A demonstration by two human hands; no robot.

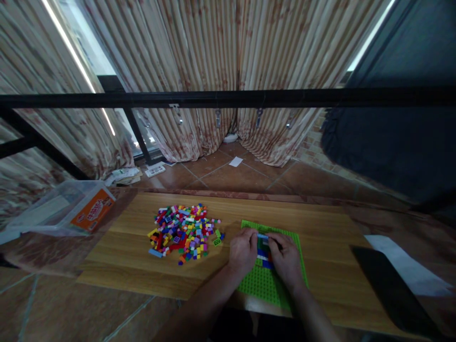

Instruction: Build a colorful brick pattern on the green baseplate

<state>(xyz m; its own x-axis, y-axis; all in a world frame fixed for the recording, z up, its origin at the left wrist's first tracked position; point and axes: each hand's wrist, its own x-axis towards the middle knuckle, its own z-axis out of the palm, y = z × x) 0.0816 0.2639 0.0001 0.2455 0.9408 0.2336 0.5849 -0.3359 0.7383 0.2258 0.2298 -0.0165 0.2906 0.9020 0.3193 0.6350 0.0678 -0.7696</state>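
A bright green studded baseplate [269,286] lies on the wooden table. Blue, white and red toy bricks [264,258] are built up near its middle. At their far end sits a light blue brick [262,236]. My left hand [242,249] closes on this brick from the left, fingers curled. From the right, my right hand [285,256] grips the same brick, its thumb near the brick's end. Both hands rest over the plate, and my fingertips are partly hidden behind the knuckles.
A heap of loose coloured bricks [185,230] spreads over the wooden table [121,256] to the left. Beyond the table's left end stands a clear plastic box [64,209] with an orange label. A black flat object [392,289] and white paper [409,266] lie at the right.
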